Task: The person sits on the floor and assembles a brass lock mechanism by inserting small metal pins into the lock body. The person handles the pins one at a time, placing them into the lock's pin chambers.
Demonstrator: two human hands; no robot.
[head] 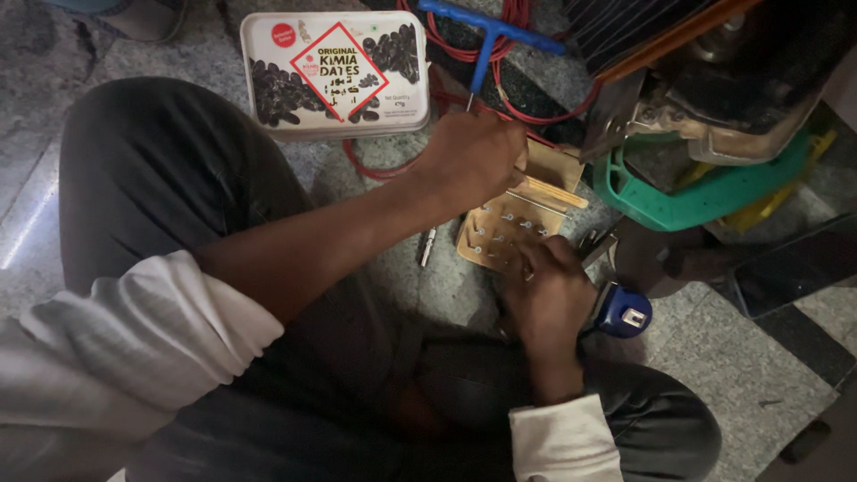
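While my left hand (473, 156) fingers close on the blue T-handle driver (486, 40) | wooden block (513, 223) below, several screws seated | right hand (549, 290) fingers pin its near edge, loose bit (428, 245) beside.

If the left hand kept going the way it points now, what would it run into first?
Probably the blue T-handle tool and red cable just past the left hand, then the green machine base. Depth is hard to judge here.

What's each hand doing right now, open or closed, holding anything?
Left hand: closed, fist over the top edge of the wooden block; what it grips cannot be told.
Right hand: fingers curled, pressing on the block's lower edge.
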